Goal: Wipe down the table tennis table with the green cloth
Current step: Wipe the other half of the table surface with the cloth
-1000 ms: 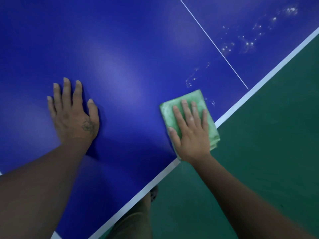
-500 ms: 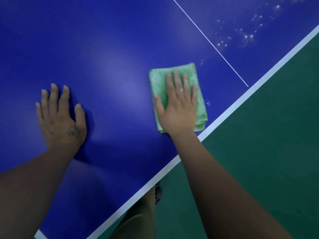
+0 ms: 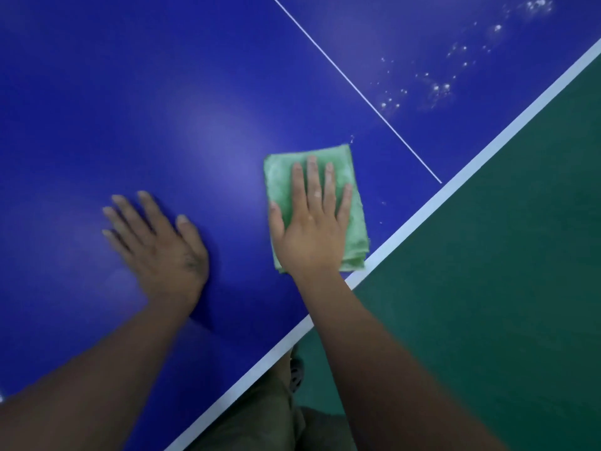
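Pressing green cloth point(image 3: 279, 180) onto table point(image 3: 130, 92), right hand point(image 3: 312, 232) (fingers point(image 3: 313, 180) straight); left hand point(image 3: 162, 249) flat too

Left grip point(image 3: 162, 245) bears a dark mark point(image 3: 192, 262); olive trousers point(image 3: 253, 418), perforated shoe point(image 3: 296, 374).

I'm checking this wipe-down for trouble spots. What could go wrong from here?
1. The green cloth lies with its near corner at the white edge stripe; a stroke toward the body might drag it off the table.
2. The droplets beyond the thin centre line look unwiped and could be missed.
3. The left hand presses flat on the table and may leave smudges.
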Demonstrator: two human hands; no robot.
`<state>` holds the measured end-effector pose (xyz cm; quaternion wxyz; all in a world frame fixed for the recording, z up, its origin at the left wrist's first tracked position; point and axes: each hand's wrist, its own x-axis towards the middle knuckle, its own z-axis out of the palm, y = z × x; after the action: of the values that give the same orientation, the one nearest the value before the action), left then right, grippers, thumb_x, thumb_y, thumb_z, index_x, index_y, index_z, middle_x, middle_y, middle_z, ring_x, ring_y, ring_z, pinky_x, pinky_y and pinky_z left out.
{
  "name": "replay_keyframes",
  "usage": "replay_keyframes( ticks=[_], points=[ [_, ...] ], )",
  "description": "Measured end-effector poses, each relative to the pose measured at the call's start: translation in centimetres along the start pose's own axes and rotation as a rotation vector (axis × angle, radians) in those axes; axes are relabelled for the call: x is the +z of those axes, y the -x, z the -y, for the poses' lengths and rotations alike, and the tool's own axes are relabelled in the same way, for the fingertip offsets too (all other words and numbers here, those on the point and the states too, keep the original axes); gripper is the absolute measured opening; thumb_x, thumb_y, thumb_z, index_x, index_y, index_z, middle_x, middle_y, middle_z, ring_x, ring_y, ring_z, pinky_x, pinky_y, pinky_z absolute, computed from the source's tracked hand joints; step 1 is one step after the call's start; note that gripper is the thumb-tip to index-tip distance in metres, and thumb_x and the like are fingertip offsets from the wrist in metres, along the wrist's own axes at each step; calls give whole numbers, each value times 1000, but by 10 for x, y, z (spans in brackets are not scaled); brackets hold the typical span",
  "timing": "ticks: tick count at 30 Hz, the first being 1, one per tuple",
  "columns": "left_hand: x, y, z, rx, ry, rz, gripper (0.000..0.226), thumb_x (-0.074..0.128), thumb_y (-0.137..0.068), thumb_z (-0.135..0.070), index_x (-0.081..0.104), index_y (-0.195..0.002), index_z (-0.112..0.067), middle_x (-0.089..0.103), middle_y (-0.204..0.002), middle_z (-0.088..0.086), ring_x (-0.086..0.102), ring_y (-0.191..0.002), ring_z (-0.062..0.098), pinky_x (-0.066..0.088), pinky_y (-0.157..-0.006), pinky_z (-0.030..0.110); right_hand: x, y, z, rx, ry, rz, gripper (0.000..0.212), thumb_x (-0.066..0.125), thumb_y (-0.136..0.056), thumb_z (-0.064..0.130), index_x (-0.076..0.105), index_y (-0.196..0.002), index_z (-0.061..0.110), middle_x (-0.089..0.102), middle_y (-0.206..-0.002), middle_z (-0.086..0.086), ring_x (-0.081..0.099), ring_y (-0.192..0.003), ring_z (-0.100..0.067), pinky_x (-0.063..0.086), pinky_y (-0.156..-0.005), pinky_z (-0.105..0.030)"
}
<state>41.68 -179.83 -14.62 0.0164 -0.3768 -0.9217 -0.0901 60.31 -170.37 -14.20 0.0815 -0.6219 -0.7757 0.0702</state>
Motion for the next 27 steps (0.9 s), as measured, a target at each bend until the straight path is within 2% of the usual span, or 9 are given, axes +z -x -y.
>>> replay_keyframes(
  ticks=[3, 7, 12, 15, 18, 22, 25, 27],
  points=[
    [5, 5, -26, 113, 32, 17, 63, 37, -112, -41, 31, -171, -19, 21, -180, 13, 14, -167, 35, 4, -136, 51, 3, -40, 14, -9, -25, -4, 73, 37, -110, 58, 30, -172, 20, 20, -181, -1, 10, -169, -27, 5, -135, -58],
    [0, 2, -21, 80, 52, 48, 63, 37, -111, -43, 33, -171, -23, 21, -181, 7, 13, -168, 30, 7, -136, 52, 0, -62, -4, -38, -34, 27, 74, 34, -110, 60, 25, -173, 23, 16, -182, 1, 7, -169, -25, 3, -135, -55],
    [-2, 3, -26, 73, 72, 78, 63, 35, -112, -44, 30, -171, -23, 18, -181, 6, 9, -168, 28, 5, -136, 51, -14, -43, -67, 229, 14, -11, 74, 34, -110, 59, 24, -173, 21, 16, -182, -2, 8, -169, -26, 6, -135, -57],
    [-1, 3, -24, 62, 65, 90, 63, 34, -112, -44, 29, -171, -23, 17, -182, 5, 8, -169, 27, 3, -137, 51, -21, -18, -88, 308, 48, -8, 73, 31, -112, 56, 20, -174, 18, 13, -182, -4, 7, -169, -29, 8, -135, -60],
    [-2, 2, -24, 79, 71, 76, 62, 34, -112, -43, 31, -171, -22, 18, -181, 7, 9, -169, 28, 4, -137, 51, -18, 3, -72, 279, 66, 29, 74, 32, -112, 54, 19, -174, 16, 11, -182, -7, 4, -169, -32, 7, -134, -62],
    [-4, 2, -26, 64, 63, 82, 63, 36, -111, -42, 30, -171, -22, 18, -181, 7, 8, -169, 28, 6, -136, 53, -5, 12, -19, 131, 43, 88, 77, 35, -111, 57, 14, -175, 18, 4, -183, -5, 0, -169, -31, 4, -135, -61],
    [-2, 1, -26, 74, 70, 72, 63, 37, -111, -42, 32, -170, -22, 19, -181, 7, 10, -169, 29, 6, -136, 53, 0, 13, 11, 83, -15, 80, 77, 40, -111, 57, 20, -174, 20, 8, -183, -1, 1, -170, -28, 4, -136, -59],
    [-1, 1, -25, 76, 71, 73, 63, 36, -111, -42, 31, -170, -22, 19, -181, 7, 9, -169, 28, 6, -136, 54, -1, 10, 5, 53, -53, 73, 74, 40, -111, 58, 25, -173, 21, 13, -183, 0, 4, -170, -26, 7, -136, -58]
  ],
)
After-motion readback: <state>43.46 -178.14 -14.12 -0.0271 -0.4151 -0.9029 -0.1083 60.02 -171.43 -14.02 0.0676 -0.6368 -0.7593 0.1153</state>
